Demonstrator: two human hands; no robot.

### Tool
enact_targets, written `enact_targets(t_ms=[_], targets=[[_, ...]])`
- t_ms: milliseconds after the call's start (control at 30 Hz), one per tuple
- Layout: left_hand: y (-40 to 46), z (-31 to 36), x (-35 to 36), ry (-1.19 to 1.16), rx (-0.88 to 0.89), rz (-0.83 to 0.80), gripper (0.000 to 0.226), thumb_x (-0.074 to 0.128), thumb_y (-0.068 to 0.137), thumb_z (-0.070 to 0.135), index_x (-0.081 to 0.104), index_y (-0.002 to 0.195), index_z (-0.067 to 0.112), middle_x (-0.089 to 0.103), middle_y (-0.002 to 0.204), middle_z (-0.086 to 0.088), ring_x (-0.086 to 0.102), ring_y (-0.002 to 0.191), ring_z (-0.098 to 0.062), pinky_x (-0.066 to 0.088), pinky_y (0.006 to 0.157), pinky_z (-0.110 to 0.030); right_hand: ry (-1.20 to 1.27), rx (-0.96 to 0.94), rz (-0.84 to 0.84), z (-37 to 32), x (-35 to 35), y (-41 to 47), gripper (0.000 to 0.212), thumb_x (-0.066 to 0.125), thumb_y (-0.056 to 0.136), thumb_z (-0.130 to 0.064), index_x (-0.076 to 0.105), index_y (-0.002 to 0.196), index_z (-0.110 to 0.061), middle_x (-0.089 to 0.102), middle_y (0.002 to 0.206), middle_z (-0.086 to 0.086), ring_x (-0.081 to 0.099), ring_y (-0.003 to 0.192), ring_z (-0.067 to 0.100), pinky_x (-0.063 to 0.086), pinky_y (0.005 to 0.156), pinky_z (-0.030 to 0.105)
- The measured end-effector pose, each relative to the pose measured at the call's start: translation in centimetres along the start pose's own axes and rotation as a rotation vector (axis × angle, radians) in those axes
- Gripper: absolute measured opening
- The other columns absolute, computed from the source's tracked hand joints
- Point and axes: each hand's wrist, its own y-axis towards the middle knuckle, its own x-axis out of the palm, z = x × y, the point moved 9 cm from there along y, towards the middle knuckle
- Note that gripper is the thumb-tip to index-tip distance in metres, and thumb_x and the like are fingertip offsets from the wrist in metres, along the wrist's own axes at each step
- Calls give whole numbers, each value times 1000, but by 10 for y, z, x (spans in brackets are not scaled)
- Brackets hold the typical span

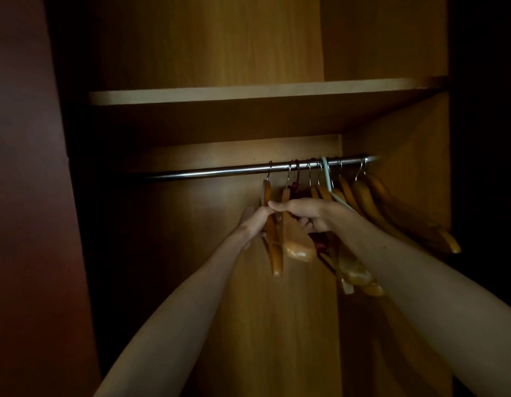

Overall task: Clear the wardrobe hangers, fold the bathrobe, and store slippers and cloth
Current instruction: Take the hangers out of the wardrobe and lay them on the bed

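Several wooden hangers (363, 202) hang bare on the rail (248, 169) — no garment shows. Left hand (255, 219) grips the leftmost hanger (273, 239); right hand (306, 214) curls round the next hanger (294, 242). Bathrobe, slippers and cloth are out of view — presumably yet to do.

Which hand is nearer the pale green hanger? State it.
Right. The right hand grips wooden hangers just below-left of the pale green hanger; the left hand holds the leftmost wooden hanger, farther left.
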Motion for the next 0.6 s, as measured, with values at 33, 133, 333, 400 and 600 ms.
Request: enact_targets(t_ms=[33,133,333,400,600], targets=[[2,-5,3,4,2,-17,39,54,97,44,76,99,11,77,93,-6,68,76,-9,53,72,-26,3,27,-20,4,2,1,48,61,89,-60,64,87,-12,61,69,1,44,52,8,33,53,19],[7,-17,16,31,6,-96,48,51,97,49,76,106,10,77,97,-8,72,89,-15,55,78,-31,-4,79,-5,18,1,4,45,59,91,-59,62,81,-16,52,56,-4,33,43,7,27,50,18],[7,-19,37,70,25,-223,62,40,95,69,71,116,20,78,98,-2,71,96,-17,56,82,-32,-4,55,304,28,-16,-17,52,58,88,-67,63,79,-15,63,58,-3,56,52,10,40,51,23],[-1,-20,40,60,45,-197,68,35,92,77,71,105,21,76,87,0,71,82,-15,54,69,-25,-27,11,470,30,-23,-26,60,52,88,-71,68,101,-15,71,88,3,66,83,20,50,71,31],[-47,-70,39,-434,54,184,44,41,102,55,72,98,24,75,92,0,72,87,-13,57,76,-29,154,-316,731,60,17,-102,36,39,105,-47,64,108,-21,66,94,-10,62,89,2,46,80,20]])
